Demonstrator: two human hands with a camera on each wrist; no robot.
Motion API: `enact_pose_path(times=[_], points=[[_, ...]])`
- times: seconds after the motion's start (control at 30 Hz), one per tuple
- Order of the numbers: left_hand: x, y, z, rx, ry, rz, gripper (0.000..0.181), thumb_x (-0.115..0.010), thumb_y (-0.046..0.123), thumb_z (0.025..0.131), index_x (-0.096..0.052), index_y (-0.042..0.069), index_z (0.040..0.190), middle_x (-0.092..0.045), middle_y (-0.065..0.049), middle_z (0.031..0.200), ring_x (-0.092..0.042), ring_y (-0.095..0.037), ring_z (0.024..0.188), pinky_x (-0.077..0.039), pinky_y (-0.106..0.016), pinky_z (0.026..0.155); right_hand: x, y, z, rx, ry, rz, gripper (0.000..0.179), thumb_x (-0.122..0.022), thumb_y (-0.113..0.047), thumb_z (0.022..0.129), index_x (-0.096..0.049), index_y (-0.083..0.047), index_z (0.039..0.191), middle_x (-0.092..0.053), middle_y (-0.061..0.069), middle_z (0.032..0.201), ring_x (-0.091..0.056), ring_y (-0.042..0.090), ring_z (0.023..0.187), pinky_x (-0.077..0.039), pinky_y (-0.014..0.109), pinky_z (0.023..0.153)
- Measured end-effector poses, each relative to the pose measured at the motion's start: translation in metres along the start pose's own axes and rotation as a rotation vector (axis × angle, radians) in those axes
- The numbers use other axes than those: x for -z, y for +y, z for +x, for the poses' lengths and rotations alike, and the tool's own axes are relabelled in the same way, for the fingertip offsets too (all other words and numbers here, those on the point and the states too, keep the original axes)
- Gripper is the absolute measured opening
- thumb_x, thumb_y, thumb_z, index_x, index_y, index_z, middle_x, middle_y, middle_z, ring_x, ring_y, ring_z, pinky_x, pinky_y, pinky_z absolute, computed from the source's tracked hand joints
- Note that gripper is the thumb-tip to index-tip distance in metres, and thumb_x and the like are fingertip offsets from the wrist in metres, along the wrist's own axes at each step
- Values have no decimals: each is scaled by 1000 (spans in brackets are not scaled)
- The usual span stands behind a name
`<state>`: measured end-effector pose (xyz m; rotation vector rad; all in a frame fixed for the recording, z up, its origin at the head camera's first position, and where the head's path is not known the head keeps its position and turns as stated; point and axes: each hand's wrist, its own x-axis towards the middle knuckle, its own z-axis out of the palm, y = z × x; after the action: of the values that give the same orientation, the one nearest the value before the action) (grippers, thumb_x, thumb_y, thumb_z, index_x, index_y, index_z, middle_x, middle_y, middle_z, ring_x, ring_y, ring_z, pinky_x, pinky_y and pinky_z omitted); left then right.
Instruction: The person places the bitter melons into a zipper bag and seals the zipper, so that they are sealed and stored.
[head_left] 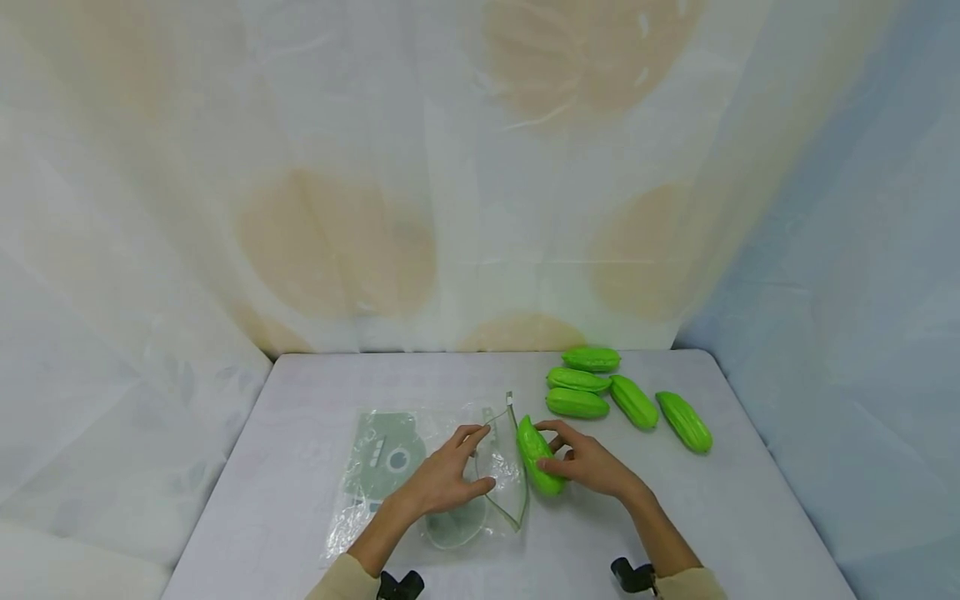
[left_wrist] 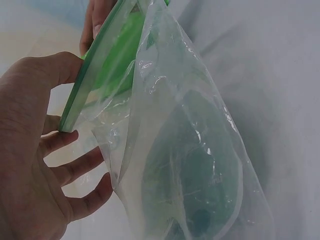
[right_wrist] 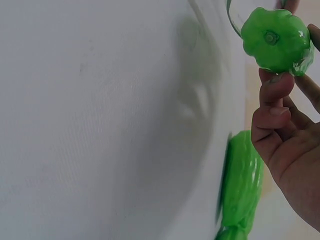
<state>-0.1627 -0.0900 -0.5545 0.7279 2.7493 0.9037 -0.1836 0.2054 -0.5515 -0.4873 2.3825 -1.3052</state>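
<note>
A shiny green bitter melon (head_left: 537,460), ridged and pointed at one end, is held by my right hand (head_left: 588,462) between thumb and fingers. It stands tilted at the mouth of a clear zip bag (head_left: 501,475). In the right wrist view the lobed stem end of this bitter melon (right_wrist: 275,40) faces the camera. My left hand (head_left: 448,473) has thumb and fingers spread apart at the left side of the bag's mouth. Seen from the left wrist, its fingertips touch the green zip edge (left_wrist: 82,90), and the bag gapes.
Several more bitter melons (head_left: 576,404) lie at the back right of the white table (head_left: 262,500); one bitter melon (head_left: 684,422) lies apart at the right. The bag has a pale green print (head_left: 386,454) and spreads flat to the left. Patterned curtains (head_left: 480,183) close in the back and sides.
</note>
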Motion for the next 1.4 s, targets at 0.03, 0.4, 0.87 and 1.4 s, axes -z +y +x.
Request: enact_pose_path(times=[0.03, 0.4, 0.87, 1.4], points=[[1, 1, 0, 2, -2, 3, 81, -68, 45, 91, -34, 16, 158, -37, 2, 155, -59, -15, 118, -54, -40, 86, -1, -1, 1, 1, -4, -2, 61, -71, -44, 92, -48, -27, 146, -63, 10, 111, -63, 20, 78, -52, 36, 66], [4, 11, -3, 3, -25, -5, 82, -68, 45, 91, -31, 16, 159, -35, 4, 155, -58, -16, 121, -54, -40, 87, -11, -16, 6, 28, -45, -22, 60, -70, -44, 93, -47, -27, 146, -64, 7, 109, -65, 18, 79, -53, 34, 67], [2, 9, -3, -2, -13, 5, 84, -67, 50, 91, -32, 15, 159, -36, 5, 154, -57, -14, 119, -53, -38, 88, -21, -17, 11, 42, -94, -40, 60, -68, -36, 95, -45, -20, 148, -65, 7, 107, -66, 18, 78, -54, 33, 65], [2, 9, -5, -12, -12, 8, 84, -68, 50, 91, -32, 16, 159, -35, 4, 156, -58, -17, 117, -53, -39, 87, -30, -17, 14, 90, -170, 102, 51, -67, -16, 96, -47, -11, 143, -62, 17, 113, -72, 28, 85, -57, 44, 67]])
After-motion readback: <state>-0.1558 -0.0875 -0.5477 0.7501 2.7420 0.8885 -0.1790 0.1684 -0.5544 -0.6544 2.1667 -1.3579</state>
